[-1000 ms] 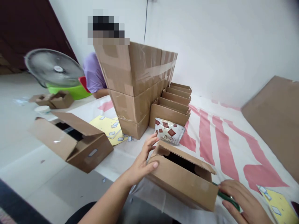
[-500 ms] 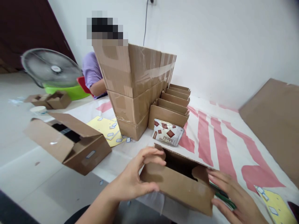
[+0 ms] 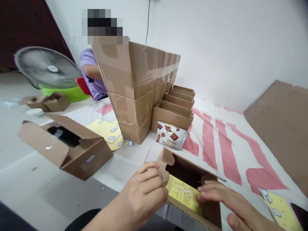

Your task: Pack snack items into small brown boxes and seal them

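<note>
An opened cardboard box lies in front of me at the table's edge, its top flaps apart. Inside shows a yellow printed packet. My left hand is curled over the box's near left edge, beside the packet. Across the opening, my right hand reaches in from the right with its fingers stretched out, fingertips touching the packet's right end and the thumb apart. A white pouch with brown squares stands just behind the box.
To the left, another open box holds something black. Taped cartons are stacked behind it, with several open boxes beside them. A person in a purple sleeve sits behind the stack. A large cardboard sheet leans at right.
The near flap has swung open, so the yellow packet now shows. My left hand has closed over the near edge, and my right hand has moved from the box's right end into the opening.
</note>
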The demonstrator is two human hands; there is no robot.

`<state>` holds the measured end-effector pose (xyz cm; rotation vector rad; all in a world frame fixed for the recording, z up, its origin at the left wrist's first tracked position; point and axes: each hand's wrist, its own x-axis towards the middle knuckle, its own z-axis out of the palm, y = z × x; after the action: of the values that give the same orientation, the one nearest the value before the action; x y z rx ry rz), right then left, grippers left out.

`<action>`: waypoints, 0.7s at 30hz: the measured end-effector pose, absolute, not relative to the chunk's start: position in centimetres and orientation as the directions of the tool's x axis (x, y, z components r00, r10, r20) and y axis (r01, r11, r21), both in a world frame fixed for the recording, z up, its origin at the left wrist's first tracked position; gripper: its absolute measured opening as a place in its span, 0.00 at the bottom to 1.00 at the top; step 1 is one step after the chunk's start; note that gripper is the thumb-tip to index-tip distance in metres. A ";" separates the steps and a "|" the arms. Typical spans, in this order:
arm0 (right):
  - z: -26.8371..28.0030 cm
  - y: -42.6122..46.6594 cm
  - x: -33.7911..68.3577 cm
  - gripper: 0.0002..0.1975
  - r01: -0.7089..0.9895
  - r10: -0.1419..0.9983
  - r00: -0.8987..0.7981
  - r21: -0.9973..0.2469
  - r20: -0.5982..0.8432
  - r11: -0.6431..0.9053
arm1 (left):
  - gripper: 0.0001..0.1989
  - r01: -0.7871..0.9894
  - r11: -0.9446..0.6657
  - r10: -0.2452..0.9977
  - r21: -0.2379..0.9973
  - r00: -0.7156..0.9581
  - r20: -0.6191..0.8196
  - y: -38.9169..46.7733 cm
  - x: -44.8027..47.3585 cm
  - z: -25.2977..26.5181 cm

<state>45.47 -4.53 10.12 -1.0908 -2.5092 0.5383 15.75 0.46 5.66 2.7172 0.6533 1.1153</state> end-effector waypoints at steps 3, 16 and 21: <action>10.4 -3.5 44.3 0.21 0.619 0.680 -0.728 -0.339 0.089 0.708 | 0.11 0.324 -0.897 0.442 0.301 0.637 0.631 0.3 15.7 5.7; 10.8 -3.3 45.8 0.19 0.722 0.692 -0.688 0.111 0.217 0.683 | 0.10 0.306 -0.894 0.433 0.326 0.777 0.457 -0.4 15.8 6.6; 9.3 -3.3 48.1 0.42 0.761 0.739 -0.648 0.169 0.184 0.626 | 0.07 0.368 -0.884 0.465 0.287 0.743 0.482 -0.9 15.1 7.8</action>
<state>48.10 -3.30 9.31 -1.2696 -2.7448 -0.3544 15.14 -0.86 7.76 2.7681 0.6672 0.8346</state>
